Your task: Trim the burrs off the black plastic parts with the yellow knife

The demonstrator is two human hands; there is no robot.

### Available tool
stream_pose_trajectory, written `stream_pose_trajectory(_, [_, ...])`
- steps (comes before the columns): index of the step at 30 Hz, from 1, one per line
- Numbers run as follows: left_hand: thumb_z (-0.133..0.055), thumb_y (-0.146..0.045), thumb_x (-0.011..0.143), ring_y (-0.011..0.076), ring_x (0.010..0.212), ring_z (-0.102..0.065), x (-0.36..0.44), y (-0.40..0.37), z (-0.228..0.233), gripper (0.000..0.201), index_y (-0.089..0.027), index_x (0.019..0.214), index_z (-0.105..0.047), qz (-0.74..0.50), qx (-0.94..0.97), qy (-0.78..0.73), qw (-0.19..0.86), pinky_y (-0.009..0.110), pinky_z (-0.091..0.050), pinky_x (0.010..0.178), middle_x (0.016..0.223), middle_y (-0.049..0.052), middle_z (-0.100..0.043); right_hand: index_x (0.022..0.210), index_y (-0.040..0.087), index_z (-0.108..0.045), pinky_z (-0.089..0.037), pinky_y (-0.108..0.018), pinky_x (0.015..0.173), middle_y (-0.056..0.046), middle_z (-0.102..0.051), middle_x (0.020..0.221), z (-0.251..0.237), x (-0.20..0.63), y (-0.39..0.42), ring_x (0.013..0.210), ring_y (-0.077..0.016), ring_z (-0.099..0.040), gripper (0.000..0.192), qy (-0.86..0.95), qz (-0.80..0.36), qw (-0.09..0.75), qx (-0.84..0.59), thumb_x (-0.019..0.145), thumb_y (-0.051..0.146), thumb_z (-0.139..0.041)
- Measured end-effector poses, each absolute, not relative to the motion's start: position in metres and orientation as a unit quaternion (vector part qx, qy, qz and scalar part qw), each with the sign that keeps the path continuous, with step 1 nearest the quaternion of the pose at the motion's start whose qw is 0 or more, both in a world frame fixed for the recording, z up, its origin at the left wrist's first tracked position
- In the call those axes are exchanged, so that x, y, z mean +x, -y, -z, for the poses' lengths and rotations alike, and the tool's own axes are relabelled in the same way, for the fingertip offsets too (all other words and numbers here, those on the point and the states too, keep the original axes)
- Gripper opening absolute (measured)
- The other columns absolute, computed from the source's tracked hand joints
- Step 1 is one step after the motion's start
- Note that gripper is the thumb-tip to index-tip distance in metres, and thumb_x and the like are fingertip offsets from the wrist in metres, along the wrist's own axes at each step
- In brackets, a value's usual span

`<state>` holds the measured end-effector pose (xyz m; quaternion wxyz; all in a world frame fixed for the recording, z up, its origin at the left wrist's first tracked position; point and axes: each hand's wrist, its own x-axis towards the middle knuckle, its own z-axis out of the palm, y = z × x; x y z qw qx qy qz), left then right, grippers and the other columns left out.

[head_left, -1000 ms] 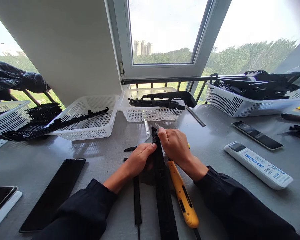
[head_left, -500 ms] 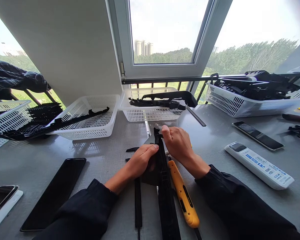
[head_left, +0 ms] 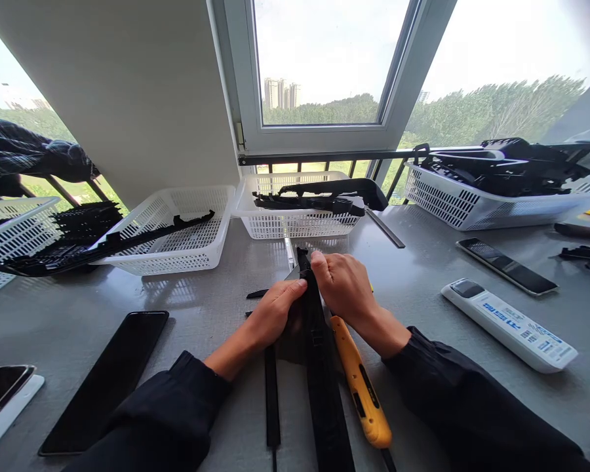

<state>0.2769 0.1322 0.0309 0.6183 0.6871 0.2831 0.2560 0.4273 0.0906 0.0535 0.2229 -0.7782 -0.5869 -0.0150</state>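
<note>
A long black plastic strip (head_left: 320,367) runs upright in the view, from the near edge to a notched far end. My left hand (head_left: 278,307) is closed on its left side, the thumb pressed near the far end. My right hand (head_left: 348,283) is closed around the far end from the right, its thumb on top; the fingertips are hidden. A yellow-handled tool with a cord (head_left: 360,383) lies just right of the strip, its tip hidden by my right hand. On the left lies a thin black bar (head_left: 272,400), partly under my left hand.
White baskets stand along the back: one (head_left: 177,262) with a black strip across it, one (head_left: 299,227) with black parts, another (head_left: 452,206) heaped with them. Phones (head_left: 105,380) (head_left: 507,265) lie on both sides. A white labelled device (head_left: 511,324) lies right; a flat metal strip (head_left: 385,228) lies behind.
Both hands and the far end of the black strip have shifted slightly left. The strip has turned a little, showing less of its notched side. Both hands keep their hold.
</note>
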Motion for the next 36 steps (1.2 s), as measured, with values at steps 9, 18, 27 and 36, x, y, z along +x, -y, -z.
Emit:
stream_pose_trajectory(9, [-0.046, -0.064, 0.094, 0.0152, 0.049, -0.044, 0.276, -0.131, -0.033, 0.054, -0.023, 0.060, -0.052, -0.233, 0.693, -0.273, 0.625, 0.030, -0.036, 0.048, 0.050, -0.002, -0.052, 0.069, 0.017, -0.074, -0.016, -0.033, 0.063, -0.010, -0.075, 0.074, -0.055, 0.428, -0.092, 0.068, -0.0186, -0.059, 0.067, 0.580, 0.011, 0.215, -0.786, 0.110, 0.037, -0.025])
stream_pose_trajectory(18, [-0.050, -0.062, 0.092, 0.0141, 0.048, -0.046, 0.276, -0.131, -0.034, 0.051, -0.022, 0.060, -0.050, -0.265, 0.669, -0.276, 0.637, 0.029, -0.037, 0.048, 0.051, -0.002, -0.052, 0.069, 0.016, -0.075, -0.015, -0.032, 0.062, -0.010, -0.073, 0.071, -0.053, 0.435, -0.094, 0.063, -0.0168, -0.053, 0.066, 0.567, 0.024, 0.224, -0.792, 0.109, 0.037, -0.027])
stream_pose_trajectory(27, [-0.051, -0.058, 0.093, 0.0136, 0.046, -0.046, 0.276, -0.132, -0.033, 0.050, -0.021, 0.060, -0.055, -0.271, 0.649, -0.280, 0.654, 0.028, -0.038, 0.046, 0.052, -0.001, -0.055, 0.067, 0.017, -0.074, -0.014, -0.032, 0.061, -0.009, -0.072, 0.069, -0.050, 0.436, -0.094, 0.063, -0.0173, -0.056, 0.065, 0.572, 0.033, 0.224, -0.789, 0.109, 0.037, -0.028])
stream_pose_trajectory(36, [-0.056, -0.060, 0.090, 0.0129, 0.050, -0.047, 0.275, -0.136, -0.027, 0.044, -0.020, 0.070, -0.056, -0.308, 0.598, -0.304, 0.675, 0.027, -0.039, 0.047, 0.059, -0.003, -0.054, 0.066, 0.017, -0.074, -0.015, -0.032, 0.062, -0.008, -0.072, 0.068, -0.050, 0.434, -0.093, 0.062, -0.0166, -0.054, 0.066, 0.587, 0.030, 0.221, -0.778, 0.109, 0.038, -0.029])
